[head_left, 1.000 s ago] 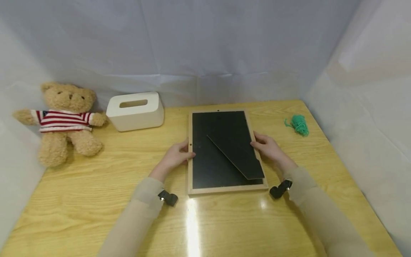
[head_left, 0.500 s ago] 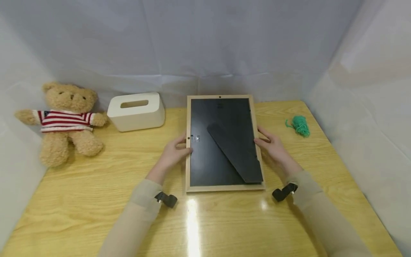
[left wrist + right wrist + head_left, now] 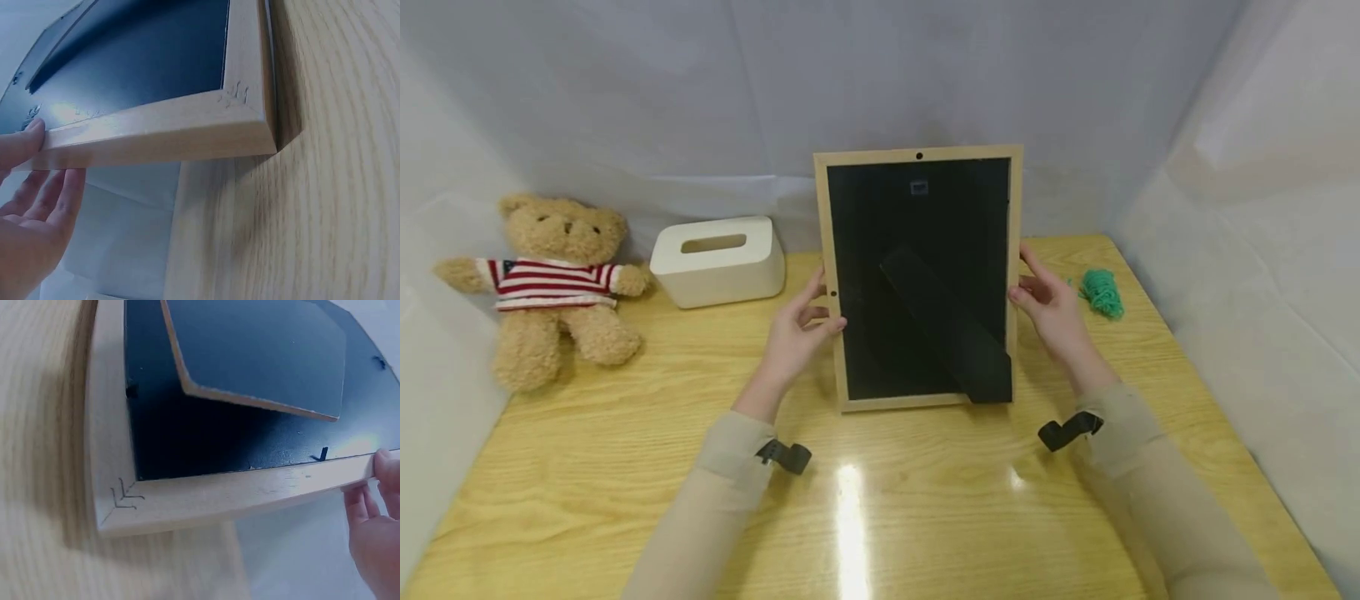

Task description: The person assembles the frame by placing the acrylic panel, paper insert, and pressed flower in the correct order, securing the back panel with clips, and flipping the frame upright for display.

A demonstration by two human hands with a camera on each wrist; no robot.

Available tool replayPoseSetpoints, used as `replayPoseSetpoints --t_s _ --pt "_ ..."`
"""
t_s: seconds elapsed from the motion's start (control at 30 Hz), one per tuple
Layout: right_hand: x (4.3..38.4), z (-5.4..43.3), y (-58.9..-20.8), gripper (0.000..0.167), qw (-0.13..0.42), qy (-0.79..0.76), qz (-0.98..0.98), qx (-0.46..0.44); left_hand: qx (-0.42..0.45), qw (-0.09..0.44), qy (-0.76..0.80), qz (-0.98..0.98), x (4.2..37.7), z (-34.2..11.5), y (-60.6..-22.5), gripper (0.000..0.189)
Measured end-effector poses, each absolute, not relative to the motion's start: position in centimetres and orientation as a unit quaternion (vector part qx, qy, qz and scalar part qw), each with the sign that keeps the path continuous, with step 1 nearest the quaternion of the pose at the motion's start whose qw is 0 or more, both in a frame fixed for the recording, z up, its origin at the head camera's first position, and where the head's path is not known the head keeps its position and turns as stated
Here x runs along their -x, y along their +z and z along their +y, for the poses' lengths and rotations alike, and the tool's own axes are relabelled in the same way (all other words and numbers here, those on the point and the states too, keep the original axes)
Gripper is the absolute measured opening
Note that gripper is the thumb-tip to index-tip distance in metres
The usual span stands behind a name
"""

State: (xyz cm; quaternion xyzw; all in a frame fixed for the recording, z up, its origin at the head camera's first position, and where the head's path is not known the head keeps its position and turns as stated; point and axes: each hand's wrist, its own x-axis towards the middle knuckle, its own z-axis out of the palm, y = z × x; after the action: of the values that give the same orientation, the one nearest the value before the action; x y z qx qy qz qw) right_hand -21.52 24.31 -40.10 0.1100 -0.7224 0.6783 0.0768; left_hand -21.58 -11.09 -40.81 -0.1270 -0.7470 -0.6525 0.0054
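Note:
A picture frame (image 3: 880, 333) with a light wooden rim and black backing stands tilted up in the head view, its back toward me. Its easel leg (image 3: 951, 329) slants down to the lower right and sticks out from the backing. My left hand (image 3: 793, 333) pinches the left rim, thumb on the back and fingers behind. On the opposite rim my right hand (image 3: 1056, 312) grips the same way. The lower edge is at the tabletop in the left wrist view, where a rim corner (image 3: 250, 125) shows. The frame's front is hidden.
A teddy bear (image 3: 561, 283) in a striped shirt sits at the left on the wooden table (image 3: 925, 517). Beside it is a white tissue box (image 3: 718, 262). Green yarn (image 3: 1102, 293) lies right of my right hand. A pale cloth (image 3: 647, 92) hangs behind.
Both hands have raised the picture frame's far edge, tilting it from nearly flat on the table to nearly upright. The easel leg has tilted with it. Bear, box and yarn stay put.

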Motion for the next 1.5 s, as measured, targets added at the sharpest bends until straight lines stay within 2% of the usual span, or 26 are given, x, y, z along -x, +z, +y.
replayPoseSetpoints --t_s 0.27,0.57,0.8,0.97,1.33,1.43,1.5 --pt "21.8 24.0 -39.0 0.073 0.108 0.659 -0.725 -0.166 0.161 0.057 -0.662 -0.730 21.4 -11.1 -40.0 0.090" --pt "22.0 23.7 -38.3 0.070 0.146 0.646 -0.728 -0.177 0.211 0.110 -0.621 -0.747 21.4 -11.0 -40.0 0.089" --pt "22.0 23.4 -38.7 0.074 0.171 0.630 -0.736 -0.177 0.243 0.166 -0.560 -0.775 21.3 -10.8 -40.3 0.085" --pt "22.1 23.3 -38.6 0.076 0.173 0.636 -0.731 -0.177 0.254 0.174 -0.533 -0.788 21.4 -10.7 -40.4 0.087" --pt "22.2 22.9 -38.2 0.068 0.174 0.622 -0.753 -0.130 0.254 0.209 -0.534 -0.779 21.8 -10.5 -40.9 0.097" --pt "21.7 22.6 -38.2 0.063 0.210 0.611 -0.755 -0.107 0.246 0.211 -0.535 -0.780 21.8 -10.3 -41.0 0.099" --pt "21.3 22.5 -38.8 0.051 0.236 0.617 -0.745 -0.090 0.241 0.211 -0.534 -0.782 21.8 -10.2 -41.0 0.102"
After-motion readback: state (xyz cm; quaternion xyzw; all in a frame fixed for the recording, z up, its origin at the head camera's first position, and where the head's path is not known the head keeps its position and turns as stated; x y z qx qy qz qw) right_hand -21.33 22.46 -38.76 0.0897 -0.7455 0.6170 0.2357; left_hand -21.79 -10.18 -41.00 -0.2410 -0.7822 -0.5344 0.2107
